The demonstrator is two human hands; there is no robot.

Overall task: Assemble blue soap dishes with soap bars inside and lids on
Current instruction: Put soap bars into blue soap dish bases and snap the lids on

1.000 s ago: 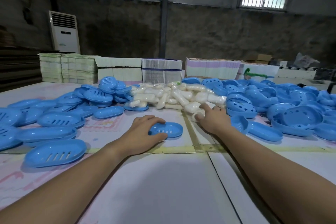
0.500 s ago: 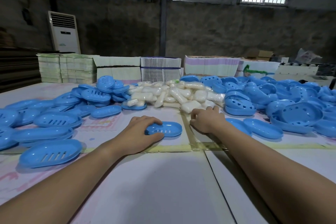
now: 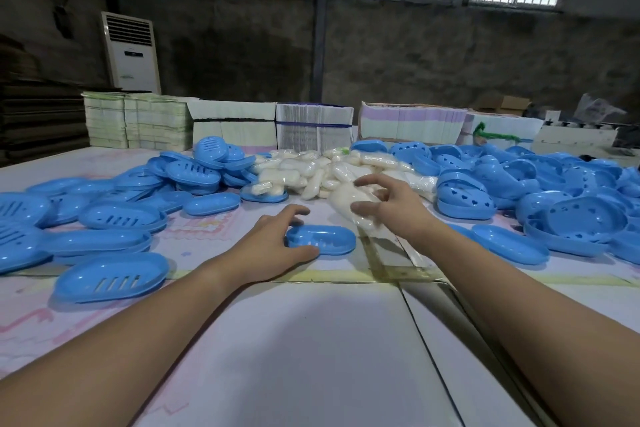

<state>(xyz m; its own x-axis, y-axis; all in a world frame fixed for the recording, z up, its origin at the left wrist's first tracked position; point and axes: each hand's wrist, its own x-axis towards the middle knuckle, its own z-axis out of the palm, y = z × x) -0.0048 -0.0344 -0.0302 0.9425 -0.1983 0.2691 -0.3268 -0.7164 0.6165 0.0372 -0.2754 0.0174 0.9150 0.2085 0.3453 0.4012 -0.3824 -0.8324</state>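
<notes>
A blue soap dish (image 3: 329, 239) with slots in its floor lies open on the table (image 3: 311, 340) just ahead of me. My left hand (image 3: 270, 250) grips its left end, thumb on the near rim and fingers over the far rim. My right hand (image 3: 398, 211) hovers just right of the dish and pinches a white wrapped soap bar (image 3: 346, 201), blurred, between thumb and fingers. Behind it lies the heap of wrapped soap bars (image 3: 311, 173).
Slotted blue dish parts (image 3: 114, 215) spread over the left of the table. Blue parts with heart-shaped holes (image 3: 585, 218) pile up on the right. Stacks of flat cartons (image 3: 311, 128) line the far edge. A white standing air conditioner (image 3: 131, 52) is at the back left.
My right hand has lifted off the table by the soap heap and come towards the dish with a soap bar. My left hand has stayed on the dish.
</notes>
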